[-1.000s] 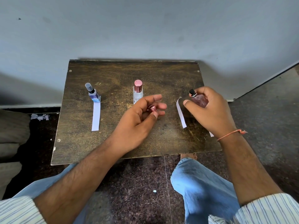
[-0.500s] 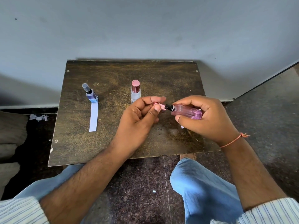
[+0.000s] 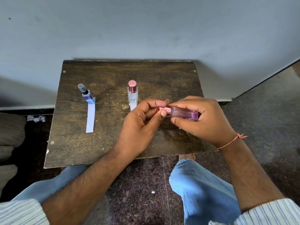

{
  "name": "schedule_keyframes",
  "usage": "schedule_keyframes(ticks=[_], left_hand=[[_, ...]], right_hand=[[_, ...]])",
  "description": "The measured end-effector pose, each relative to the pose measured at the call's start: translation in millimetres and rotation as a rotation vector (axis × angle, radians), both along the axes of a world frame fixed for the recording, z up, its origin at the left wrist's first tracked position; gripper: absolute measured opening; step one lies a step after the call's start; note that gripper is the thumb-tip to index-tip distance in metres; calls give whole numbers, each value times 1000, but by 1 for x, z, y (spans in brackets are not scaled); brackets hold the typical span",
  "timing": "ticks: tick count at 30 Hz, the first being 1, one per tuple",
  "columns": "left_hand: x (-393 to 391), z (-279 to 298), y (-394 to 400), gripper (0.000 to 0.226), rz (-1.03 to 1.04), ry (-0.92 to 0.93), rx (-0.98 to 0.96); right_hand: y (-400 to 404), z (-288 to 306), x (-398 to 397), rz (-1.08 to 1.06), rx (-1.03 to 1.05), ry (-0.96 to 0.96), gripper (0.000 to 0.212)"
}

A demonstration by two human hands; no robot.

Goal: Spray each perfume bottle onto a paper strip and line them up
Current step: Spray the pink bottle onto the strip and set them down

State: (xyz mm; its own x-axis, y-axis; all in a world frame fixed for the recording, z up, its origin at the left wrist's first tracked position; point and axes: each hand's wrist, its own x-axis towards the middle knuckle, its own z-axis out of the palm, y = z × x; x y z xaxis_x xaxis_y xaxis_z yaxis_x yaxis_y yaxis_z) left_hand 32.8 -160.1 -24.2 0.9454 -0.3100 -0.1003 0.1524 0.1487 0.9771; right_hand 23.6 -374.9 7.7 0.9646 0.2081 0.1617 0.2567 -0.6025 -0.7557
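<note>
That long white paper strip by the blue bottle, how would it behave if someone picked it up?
The paper strip looks thin and flat, so probably floppy and very light. Its far end seems tucked under the blue bottle, so pulling it might tip that narrow, upright bottle.

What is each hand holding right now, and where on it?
The right hand grips the pink perfume bottle around its body, held sideways. The left hand pinches the bottle's pink cap between thumb and fingers.

Dark worn wooden tabletop [image 3: 103,143], matt, scuffed. Clear pink glass bottle [image 3: 186,113], glossy. White paper strip [image 3: 90,118], smooth, matt. Speckled stone floor [image 3: 138,192].
</note>
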Motion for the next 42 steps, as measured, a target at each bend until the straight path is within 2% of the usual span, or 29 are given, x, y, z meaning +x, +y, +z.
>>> schedule_keyframes(ticks=[5,9,10,12,14,16,21,26,34,42], left_hand=[[0,-1,-2,23,-30,-8,20],[1,-5,-4,49,-97,-22,74],[1,-6,-5,57,-121,-42,135],[1,-7,-5,66,-163,-171,403],[0,-9,-5,67,-180,-352,690],[-3,-9,-8,65,-222,-498,830],[-12,-10,-22,66,-329,-580,1067],[-14,-16,-34,64,-333,-611,1146],[-16,-20,-36,64,-394,-652,1213],[-15,-25,-34,66,-436,-682,1274]], right_hand=[[-3,-1,-1,3,44,34,35],[-10,-4,-1,-89,141,52,33],[-13,-4,-1,-162,189,68,32],[-19,-5,2,-335,258,105,36],[-23,-6,6,-454,321,177,46],[-22,-8,10,-520,343,255,51],[-12,-16,18,-591,192,305,14],[-3,-16,18,-615,108,293,14],[3,-16,22,-689,-7,275,33],[9,-21,27,-689,-90,249,27]])
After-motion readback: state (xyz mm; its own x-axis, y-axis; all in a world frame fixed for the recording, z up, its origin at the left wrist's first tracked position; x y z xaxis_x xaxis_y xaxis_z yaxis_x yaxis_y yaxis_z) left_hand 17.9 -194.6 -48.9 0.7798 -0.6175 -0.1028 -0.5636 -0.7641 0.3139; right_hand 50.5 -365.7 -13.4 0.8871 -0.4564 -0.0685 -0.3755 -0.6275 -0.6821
